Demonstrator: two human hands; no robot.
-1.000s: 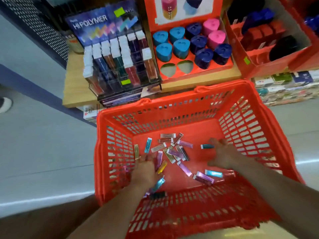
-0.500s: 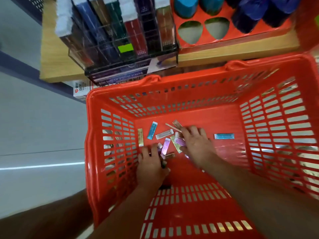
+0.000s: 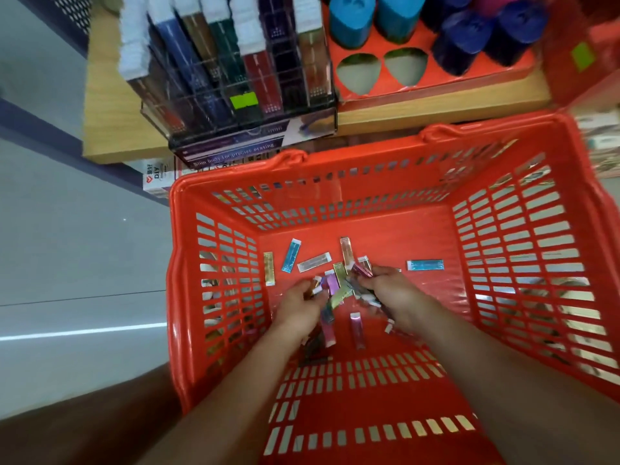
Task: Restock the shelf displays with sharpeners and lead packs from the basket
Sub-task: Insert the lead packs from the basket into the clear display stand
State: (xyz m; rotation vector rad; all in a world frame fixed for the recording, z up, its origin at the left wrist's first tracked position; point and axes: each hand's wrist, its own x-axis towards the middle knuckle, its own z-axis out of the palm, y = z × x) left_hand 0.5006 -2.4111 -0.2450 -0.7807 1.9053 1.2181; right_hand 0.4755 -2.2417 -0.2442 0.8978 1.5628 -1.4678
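From the head camera I look straight down into the red basket [image 3: 214,196], which sits on the floor just in front of the wooden shelf [image 3: 110,112]. Both of my hands are down on its bottom, drawn together over a heap of lead packs [image 3: 339,285]. The left hand [image 3: 298,307] has its fingers curled round a few packs, with a white-capped one pinched at the fingertips. The right hand [image 3: 397,295] is curled over a bigger bunch, with pack ends poking out on both sides.

More packs lie loose round the heap: a blue pack [image 3: 425,265] off to the right, a teal pack [image 3: 291,255], a silver pack [image 3: 313,262] and a gold pack [image 3: 269,268] near the left wall. A pink pack [image 3: 356,330] lies between my wrists.

On the shelf, the lead rack [image 3: 235,72] looks well filled in its columns, though blur keeps me from spotting gaps. The sharpener tray [image 3: 469,82] beside it carries blue sharpeners [image 3: 349,21] and darker ones, with two empty slots [image 3: 359,73] at its front edge.

I judge the lead restock to be only at the gathering step: every pack I see is in the basket or in my hands. I can make out no sharpeners in the basket, so I cannot tell how those two slots will get filled.
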